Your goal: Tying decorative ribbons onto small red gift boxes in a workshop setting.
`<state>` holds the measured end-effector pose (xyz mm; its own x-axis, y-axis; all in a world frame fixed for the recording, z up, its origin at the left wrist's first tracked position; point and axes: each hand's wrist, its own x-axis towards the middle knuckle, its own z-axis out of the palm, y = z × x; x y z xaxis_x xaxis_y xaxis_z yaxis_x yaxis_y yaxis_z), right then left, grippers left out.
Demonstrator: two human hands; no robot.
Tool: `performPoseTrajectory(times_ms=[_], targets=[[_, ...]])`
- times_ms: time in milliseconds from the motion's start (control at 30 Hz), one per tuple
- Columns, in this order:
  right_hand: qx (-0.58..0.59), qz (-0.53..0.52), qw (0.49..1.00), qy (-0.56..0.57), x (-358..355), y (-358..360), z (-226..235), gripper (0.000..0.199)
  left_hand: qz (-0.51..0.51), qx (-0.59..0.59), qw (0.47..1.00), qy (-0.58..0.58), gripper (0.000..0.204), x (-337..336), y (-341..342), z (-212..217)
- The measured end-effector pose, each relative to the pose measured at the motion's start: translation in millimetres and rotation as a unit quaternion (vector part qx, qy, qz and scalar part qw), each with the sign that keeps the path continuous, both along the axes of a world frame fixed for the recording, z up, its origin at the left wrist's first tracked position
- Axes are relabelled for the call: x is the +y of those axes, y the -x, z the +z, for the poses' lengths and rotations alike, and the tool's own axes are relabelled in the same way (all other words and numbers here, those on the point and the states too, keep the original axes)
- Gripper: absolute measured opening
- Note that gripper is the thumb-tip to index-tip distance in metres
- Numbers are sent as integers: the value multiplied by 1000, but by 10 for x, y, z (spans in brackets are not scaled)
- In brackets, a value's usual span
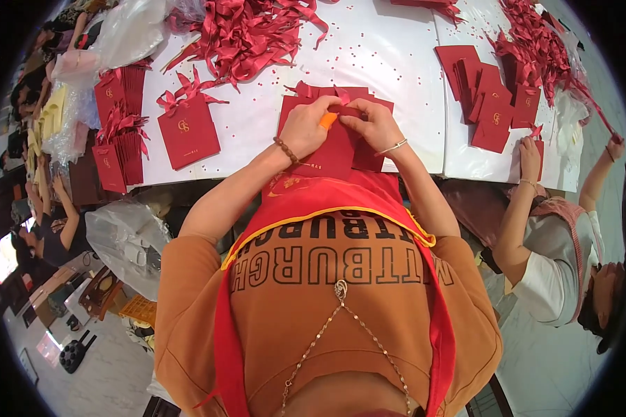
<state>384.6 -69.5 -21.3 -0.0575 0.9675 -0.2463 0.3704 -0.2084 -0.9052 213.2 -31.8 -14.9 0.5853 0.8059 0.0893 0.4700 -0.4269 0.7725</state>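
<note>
Red paper gift bags lie overlapped on the table right in front of me, close to its near edge. My left hand is closed at their top, fingers pinching a red ribbon. A small orange piece shows at its thumb; I cannot tell what it is. Facing it, my right hand has thumb and forefinger pinched together on the same ribbon. The fingertips of both hands almost meet, and the ribbon between them is partly hidden.
A heap of loose red ribbons lies at the back. One bag with a bow and stacks of bags sit at left. More bags lie at right, where a co-worker's hand touches one. Small red dots litter the white table.
</note>
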Motion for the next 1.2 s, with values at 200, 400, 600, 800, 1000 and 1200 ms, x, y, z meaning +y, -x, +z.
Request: performPoseTrajectory(times_ms=[200, 400, 600, 800, 1000, 1200], targets=[[-8, -3, 1000, -27, -8, 49, 50, 27, 29, -19, 995, 98, 29, 31, 28, -52], [-68, -39, 995, -62, -61, 124, 33, 25, 42, 23, 999, 22, 21, -4, -12, -63], [-89, -39, 993, -70, -68, 136, 77, 24, 101, -90, 951, 279, 18, -17, -53, 11], [-88, -33, 994, -61, -72, 139, 106, 23, 105, -70, 989, 78, 18, -151, -87, -97], [-87, -8, 993, -74, -82, 150, 139, 21, 75, -44, 996, -9, 18, -83, -60, -46], [-123, 24, 983, -134, -67, 239, 120, 19, 68, -110, 929, 346, 22, 11, 108, -40]])
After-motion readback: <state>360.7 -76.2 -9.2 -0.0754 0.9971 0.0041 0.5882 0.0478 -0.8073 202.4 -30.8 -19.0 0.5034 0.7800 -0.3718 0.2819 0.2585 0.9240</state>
